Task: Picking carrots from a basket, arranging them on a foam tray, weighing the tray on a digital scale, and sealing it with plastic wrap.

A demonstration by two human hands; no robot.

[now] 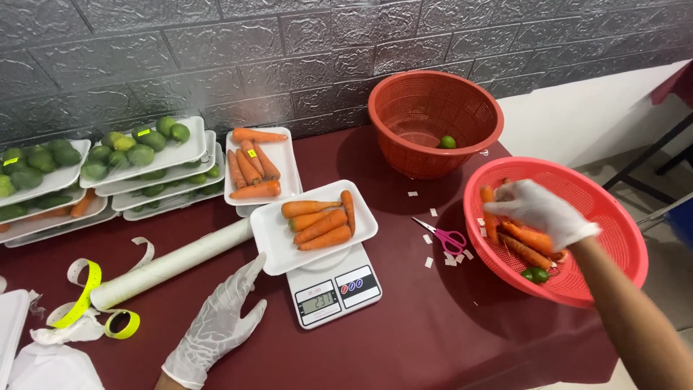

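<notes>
A white foam tray with several carrots sits on a digital kitchen scale. My left hand, in a white glove, lies flat and open on the dark red table beside the tray's near left corner. My gloved right hand reaches into a shallow red basket that holds carrots and a lime. Its fingers touch a carrot at the basket's left side; whether they grip it is unclear.
A deep red basket with one lime stands at the back. Stacked trays of limes and a tray of carrots sit at the left. A film roll, yellow label tape, pink scissors and paper scraps lie around the scale.
</notes>
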